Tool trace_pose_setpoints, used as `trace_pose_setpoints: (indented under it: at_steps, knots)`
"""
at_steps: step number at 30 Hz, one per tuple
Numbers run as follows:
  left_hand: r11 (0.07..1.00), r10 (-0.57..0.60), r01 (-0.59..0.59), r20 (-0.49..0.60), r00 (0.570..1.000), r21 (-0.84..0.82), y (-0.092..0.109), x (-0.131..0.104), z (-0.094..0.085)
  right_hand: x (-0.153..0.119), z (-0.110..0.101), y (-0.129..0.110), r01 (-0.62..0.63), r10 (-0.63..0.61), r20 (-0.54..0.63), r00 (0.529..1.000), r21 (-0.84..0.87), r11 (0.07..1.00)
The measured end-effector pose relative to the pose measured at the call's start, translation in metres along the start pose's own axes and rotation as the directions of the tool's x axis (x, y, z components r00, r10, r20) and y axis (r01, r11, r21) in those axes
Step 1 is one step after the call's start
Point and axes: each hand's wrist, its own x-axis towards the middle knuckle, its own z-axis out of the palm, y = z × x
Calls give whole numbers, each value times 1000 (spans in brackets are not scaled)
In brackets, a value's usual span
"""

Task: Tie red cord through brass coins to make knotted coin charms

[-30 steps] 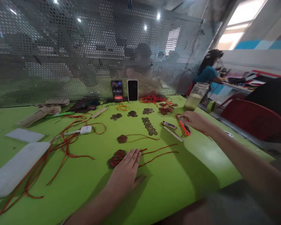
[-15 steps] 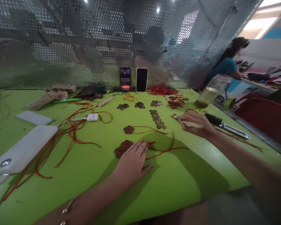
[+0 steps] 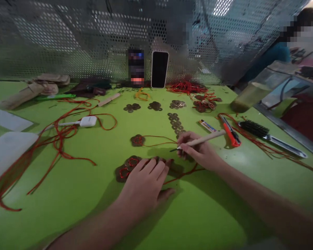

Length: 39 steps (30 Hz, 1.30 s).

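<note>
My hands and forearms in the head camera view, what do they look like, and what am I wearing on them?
Your left hand and right hand have slim fingers and no gloves. No sleeve shows on the left forearm or right forearm. A thin line, perhaps a bracelet, crosses the left forearm, too blurred to identify.

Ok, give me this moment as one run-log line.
left hand: palm down beside red-corded coins | right hand: gripping pale-handled tool, tip leftward | orange cutter: lying untouched
</note>
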Motion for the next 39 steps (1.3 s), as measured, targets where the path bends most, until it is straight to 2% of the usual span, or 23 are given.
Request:
trace_pose_setpoints:
  at_steps: [5,8,17,34,39]
  knots:
    - [999,5,-7,-26,1000,-51,-2,0,0,-8,-1,-1,7,-9,-13,1000,-126,992]
    - [999,6,-8,-43,999,-51,-2,0,0,-9,-1,-2,11,-5,29,1000,-208,978]
    - [995,-21,17,-45,999,-97,-1,2,-1,-10,-2,-1,-5,24,56,998,-311,950]
    - [996,-14,11,-35,999,-88,1,1,0,-9,-1,-3,23,-4,56,998,-346,938]
    - [991,-22,15,-54,998,-133,-2,2,-1,-8,0,-3,11,2,38,999,-327,945]
